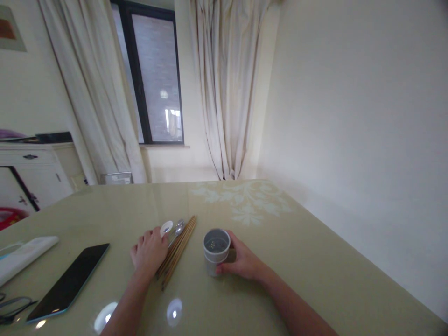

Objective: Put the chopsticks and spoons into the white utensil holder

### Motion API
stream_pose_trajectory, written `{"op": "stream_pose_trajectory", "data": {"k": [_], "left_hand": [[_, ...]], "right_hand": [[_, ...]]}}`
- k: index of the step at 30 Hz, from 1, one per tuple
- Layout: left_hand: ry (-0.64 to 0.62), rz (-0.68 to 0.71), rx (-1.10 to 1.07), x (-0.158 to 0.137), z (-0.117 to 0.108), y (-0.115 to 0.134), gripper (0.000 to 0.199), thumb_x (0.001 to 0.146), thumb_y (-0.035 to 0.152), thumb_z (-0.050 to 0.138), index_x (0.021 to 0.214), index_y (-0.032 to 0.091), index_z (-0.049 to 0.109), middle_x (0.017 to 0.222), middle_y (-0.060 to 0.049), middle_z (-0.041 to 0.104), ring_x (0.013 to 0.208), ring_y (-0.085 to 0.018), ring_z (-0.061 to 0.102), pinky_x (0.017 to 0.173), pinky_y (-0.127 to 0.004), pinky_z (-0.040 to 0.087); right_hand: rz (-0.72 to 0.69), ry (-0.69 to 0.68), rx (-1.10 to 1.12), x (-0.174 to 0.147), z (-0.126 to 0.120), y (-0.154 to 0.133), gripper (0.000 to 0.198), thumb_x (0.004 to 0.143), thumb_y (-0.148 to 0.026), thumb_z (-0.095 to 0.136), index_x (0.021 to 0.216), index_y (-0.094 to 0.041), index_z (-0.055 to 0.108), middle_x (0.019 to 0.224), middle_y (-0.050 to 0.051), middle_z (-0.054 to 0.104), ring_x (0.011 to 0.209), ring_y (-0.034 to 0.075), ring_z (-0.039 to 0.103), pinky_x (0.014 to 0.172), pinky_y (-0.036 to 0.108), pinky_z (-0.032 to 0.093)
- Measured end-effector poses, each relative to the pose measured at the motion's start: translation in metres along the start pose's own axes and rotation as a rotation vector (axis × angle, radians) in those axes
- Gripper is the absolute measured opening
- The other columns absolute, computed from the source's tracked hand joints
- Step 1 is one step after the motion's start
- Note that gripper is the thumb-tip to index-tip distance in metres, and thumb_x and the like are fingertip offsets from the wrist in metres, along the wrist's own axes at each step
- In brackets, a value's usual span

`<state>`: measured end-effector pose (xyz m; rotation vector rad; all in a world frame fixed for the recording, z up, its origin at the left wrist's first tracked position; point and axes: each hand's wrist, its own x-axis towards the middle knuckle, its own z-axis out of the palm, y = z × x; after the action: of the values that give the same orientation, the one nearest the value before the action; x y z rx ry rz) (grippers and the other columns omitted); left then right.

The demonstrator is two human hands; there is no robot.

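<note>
My right hand [245,259] is wrapped around the side of a grey cylindrical utensil holder [211,263]. It stands upright on the table, and small holes show in its bottom. My left hand [150,252] lies low over the table with its fingers curled. A white spoon [166,227] with a dark mark in its bowl pokes out by the left thumb, its handle hidden beneath the hand. Just right of it are metal spoons [179,227], partly covered. A bundle of wooden chopsticks [180,249] lies slanted between the left hand and the holder.
On the left of the glossy table [140,200] lie a dark tablet [72,280], a white power strip [26,256] and eyeglasses [16,305]. A wall [367,116] borders the table's right side. Behind are curtains [227,93], a window [157,79] and a white cabinet [35,172].
</note>
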<state>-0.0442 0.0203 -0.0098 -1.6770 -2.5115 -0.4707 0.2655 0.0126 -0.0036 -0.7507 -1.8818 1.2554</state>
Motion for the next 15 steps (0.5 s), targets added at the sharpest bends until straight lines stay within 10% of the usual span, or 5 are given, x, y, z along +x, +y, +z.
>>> {"op": "stream_pose_trajectory", "data": {"k": [8,15], "left_hand": [[-0.091,0.138,-0.001,-0.019,-0.004,0.027,0.074,0.09,0.061,0.063,0.157,0.032,0.051,0.169,-0.013,0.045,0.155,-0.042,0.039,0.125,-0.064,0.025],[-0.227,0.293,-0.12,0.001,0.01,0.005,0.052,0.1,0.047,0.05,0.15,0.036,0.06,0.169,-0.007,0.047,0.156,-0.04,0.039,0.117,-0.067,0.04]], "right_hand": [[0.009,0.091,-0.151,-0.002,0.002,-0.005,0.073,0.076,-0.044,0.094,0.135,-0.021,0.056,0.132,0.014,0.073,0.121,0.032,0.07,0.105,0.047,0.053],[0.037,0.083,-0.165,-0.003,-0.002,-0.004,0.074,0.076,-0.045,0.094,0.135,-0.022,0.057,0.133,0.013,0.073,0.121,0.031,0.07,0.105,0.046,0.053]]}}
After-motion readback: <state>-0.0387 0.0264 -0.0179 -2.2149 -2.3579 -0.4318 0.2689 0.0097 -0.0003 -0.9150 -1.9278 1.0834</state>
